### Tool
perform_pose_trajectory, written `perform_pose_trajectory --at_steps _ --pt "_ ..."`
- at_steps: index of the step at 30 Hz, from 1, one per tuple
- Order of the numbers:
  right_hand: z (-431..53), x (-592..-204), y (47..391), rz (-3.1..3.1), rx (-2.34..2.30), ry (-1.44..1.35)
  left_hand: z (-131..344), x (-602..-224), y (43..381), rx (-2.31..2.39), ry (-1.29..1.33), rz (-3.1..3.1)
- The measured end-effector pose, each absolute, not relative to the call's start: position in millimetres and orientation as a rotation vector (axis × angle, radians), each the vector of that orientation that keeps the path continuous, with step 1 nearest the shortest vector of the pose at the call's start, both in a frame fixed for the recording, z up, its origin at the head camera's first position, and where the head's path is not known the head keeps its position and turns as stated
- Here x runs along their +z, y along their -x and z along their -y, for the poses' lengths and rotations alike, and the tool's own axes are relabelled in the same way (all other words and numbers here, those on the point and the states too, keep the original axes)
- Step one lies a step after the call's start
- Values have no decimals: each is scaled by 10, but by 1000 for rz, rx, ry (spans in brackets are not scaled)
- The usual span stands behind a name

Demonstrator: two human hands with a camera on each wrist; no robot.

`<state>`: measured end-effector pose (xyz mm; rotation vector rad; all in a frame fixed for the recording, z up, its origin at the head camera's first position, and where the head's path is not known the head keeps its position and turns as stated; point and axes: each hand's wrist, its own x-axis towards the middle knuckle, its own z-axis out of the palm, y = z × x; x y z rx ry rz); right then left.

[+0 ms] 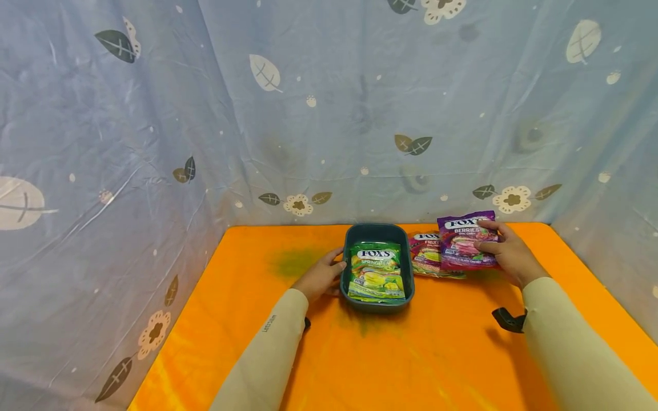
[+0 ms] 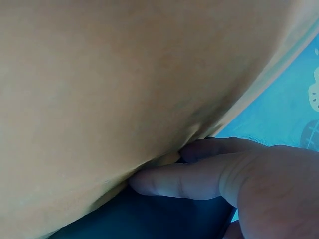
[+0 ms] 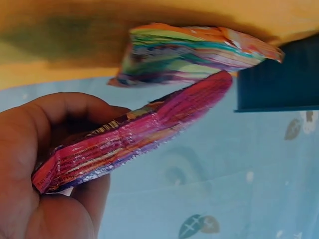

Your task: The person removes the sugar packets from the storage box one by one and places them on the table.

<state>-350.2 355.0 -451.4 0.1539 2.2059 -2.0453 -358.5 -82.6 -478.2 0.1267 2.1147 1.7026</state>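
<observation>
Pinching the purple Berries bag (image 1: 459, 251) by its right edge, the right hand (image 1: 510, 256) holds it aloft, right of the tub (image 1: 377, 308); a light grip, clear of the red bag (image 1: 424, 264), looks wisest, while the left hand (image 1: 320, 277) grips the tub's left rim

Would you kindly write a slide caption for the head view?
The right hand grips a purple Berries packet while the left hand touches a tub holding a green packet.
</observation>
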Motion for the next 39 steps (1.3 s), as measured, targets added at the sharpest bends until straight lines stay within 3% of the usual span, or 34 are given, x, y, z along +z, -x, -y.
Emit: perform_pose_trajectory --at_steps 28,39 --pt "-4225 -4752 3405 -2287 -1827 -122 822 -4821 3622 1715 -145 -2100" --pt "-4268 -4830 3423 -2423 -1671 -97 809 -4841 3613 1693 -121 -2119"
